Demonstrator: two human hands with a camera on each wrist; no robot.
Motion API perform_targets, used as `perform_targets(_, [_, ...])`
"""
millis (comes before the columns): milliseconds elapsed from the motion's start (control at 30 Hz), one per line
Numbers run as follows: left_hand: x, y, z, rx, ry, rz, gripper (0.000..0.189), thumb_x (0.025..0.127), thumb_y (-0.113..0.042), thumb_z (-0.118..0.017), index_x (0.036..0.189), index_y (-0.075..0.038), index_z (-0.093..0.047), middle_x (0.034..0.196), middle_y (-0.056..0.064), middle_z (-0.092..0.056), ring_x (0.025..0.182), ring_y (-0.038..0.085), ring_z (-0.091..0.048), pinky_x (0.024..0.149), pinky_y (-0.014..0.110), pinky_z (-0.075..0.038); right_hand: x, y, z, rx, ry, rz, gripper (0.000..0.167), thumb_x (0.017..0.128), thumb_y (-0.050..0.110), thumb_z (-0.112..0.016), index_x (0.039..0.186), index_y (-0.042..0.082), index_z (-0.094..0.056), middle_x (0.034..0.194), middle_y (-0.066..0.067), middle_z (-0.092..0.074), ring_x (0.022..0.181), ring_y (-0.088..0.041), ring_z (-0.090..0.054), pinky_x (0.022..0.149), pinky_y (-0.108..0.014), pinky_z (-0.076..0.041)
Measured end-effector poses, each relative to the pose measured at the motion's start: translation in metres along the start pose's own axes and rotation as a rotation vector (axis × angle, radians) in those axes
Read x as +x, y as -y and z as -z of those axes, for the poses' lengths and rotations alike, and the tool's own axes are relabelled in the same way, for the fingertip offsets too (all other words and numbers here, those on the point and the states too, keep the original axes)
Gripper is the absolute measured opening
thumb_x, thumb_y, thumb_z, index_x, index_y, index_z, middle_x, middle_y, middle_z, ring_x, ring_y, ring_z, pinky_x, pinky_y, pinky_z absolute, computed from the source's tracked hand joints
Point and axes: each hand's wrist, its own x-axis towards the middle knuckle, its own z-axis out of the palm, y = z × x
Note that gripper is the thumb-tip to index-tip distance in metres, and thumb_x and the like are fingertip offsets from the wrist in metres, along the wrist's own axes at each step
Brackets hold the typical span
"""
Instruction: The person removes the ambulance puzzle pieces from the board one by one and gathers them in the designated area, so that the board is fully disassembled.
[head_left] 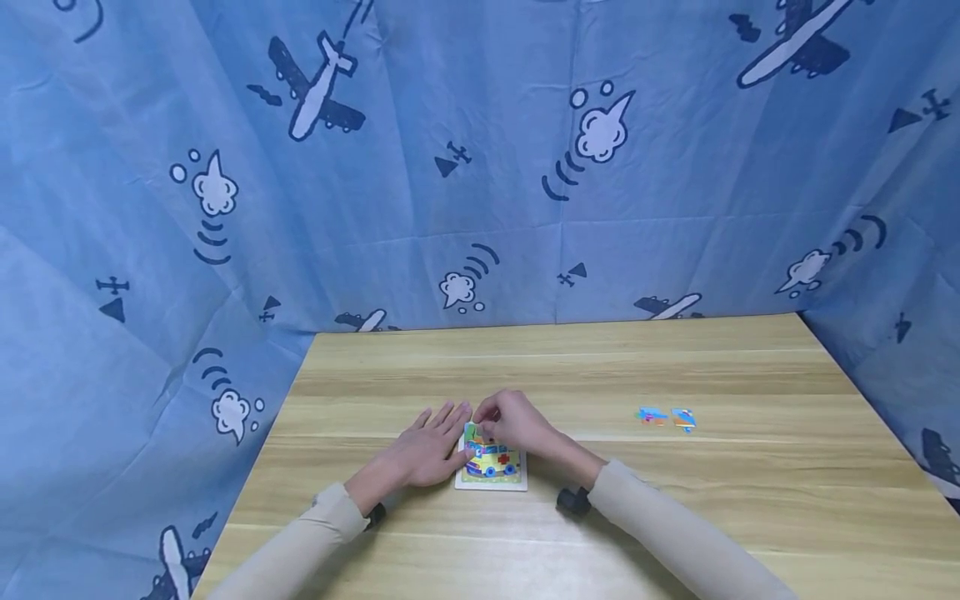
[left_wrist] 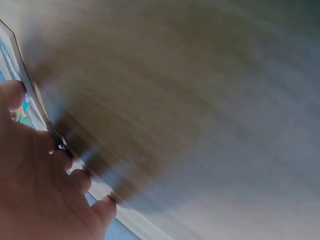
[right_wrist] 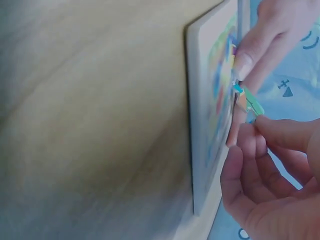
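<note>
A small jigsaw board [head_left: 491, 487] with a pale frame and a yellow ambulance picture lies on the table, tilted slightly in no direction that shows. My left hand [head_left: 431, 450] rests flat at its left side, fingers spread on the tabletop and the thumb [right_wrist: 244, 65] over the board. Above the board's upper part, my right hand [head_left: 517, 419] pinches a puzzle piece [right_wrist: 255, 104] in green and orange between thumb and forefinger. In the right wrist view that piece stands tipped up, its lower end right at the picture surface. The picture's upper right is hidden behind my right hand.
Two loose puzzle pieces, one blue and pink [head_left: 651, 416] and one blue and orange [head_left: 684, 418], lie to the right on the wooden table [head_left: 750, 500]. A blue curtain [head_left: 510, 192] with airplane prints hangs behind the table and along both sides.
</note>
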Motion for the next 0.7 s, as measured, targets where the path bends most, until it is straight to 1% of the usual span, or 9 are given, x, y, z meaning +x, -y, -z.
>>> perform_targets(167, [0.001,-0.001,0.0,-0.001,-0.001,-0.001,0.077,0.11,-0.061,-0.028,0.17,-0.016,-0.012,0.179,-0.001,-0.007,0.167,0.024,-0.008,0.136,0.055,-0.014,-0.002,0.0,0.01,0.076,-0.011,-0.025,0.012,0.094,0.004,-0.075,0.098,0.009,-0.084,0.093,-0.001,-0.081,0.078,-0.009,-0.069,0.07,-0.023,-0.057])
perform_targets(267, [0.001,-0.001,0.0,0.004,-0.01,-0.004,0.077,0.11,-0.06,-0.03,0.17,-0.015,-0.014,0.179,0.0,-0.01,0.167,0.025,-0.01,0.135,0.056,-0.015,-0.003,-0.001,0.017,0.125,-0.011,-0.015,0.012,0.094,0.002,-0.075,0.099,0.007,-0.084,0.095,-0.006,-0.082,0.077,-0.01,-0.074,0.069,-0.024,-0.061])
perform_targets(400, [0.002,-0.001,-0.001,0.014,-0.012,0.002,0.078,0.11,-0.061,-0.029,0.171,-0.016,-0.012,0.179,-0.001,-0.01,0.167,0.025,-0.011,0.135,0.055,-0.015,-0.006,-0.003,0.027,0.18,-0.006,-0.006,0.014,0.095,-0.002,-0.072,0.103,0.002,-0.083,0.1,-0.013,-0.082,0.079,-0.015,-0.079,0.071,-0.027,-0.065])
perform_targets(533, [0.002,0.0,-0.002,0.014,-0.007,0.006,0.078,0.11,-0.063,-0.027,0.171,-0.017,-0.011,0.179,-0.001,-0.009,0.167,0.023,-0.01,0.136,0.054,-0.015,-0.009,-0.006,0.037,0.187,-0.011,-0.005,0.015,0.096,-0.003,-0.07,0.105,0.0,-0.082,0.105,-0.016,-0.081,0.082,-0.017,-0.08,0.074,-0.028,-0.066])
perform_targets(700, [0.002,0.0,-0.002,0.012,-0.01,0.004,0.078,0.11,-0.063,-0.027,0.171,-0.017,-0.011,0.179,-0.001,-0.009,0.167,0.023,-0.01,0.136,0.054,-0.015,-0.013,-0.013,0.051,0.196,-0.021,-0.019,0.014,0.096,-0.003,-0.07,0.104,-0.001,-0.082,0.102,-0.016,-0.082,0.083,-0.018,-0.08,0.074,-0.029,-0.066])
